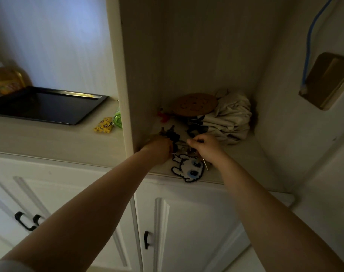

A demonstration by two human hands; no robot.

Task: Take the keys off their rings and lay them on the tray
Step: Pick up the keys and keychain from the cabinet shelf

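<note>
Both hands (184, 148) on the keys (173, 136)

No text, number or brand can be read anywhere. The yellow packet (103, 125) on the counter and the label of the yellow bottle (7, 78) carry print, but it is too blurred.

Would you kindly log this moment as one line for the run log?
stage: working keys off ring | left hand: gripping key bunch | right hand: pinching ring end | tray: no keys visible
</note>
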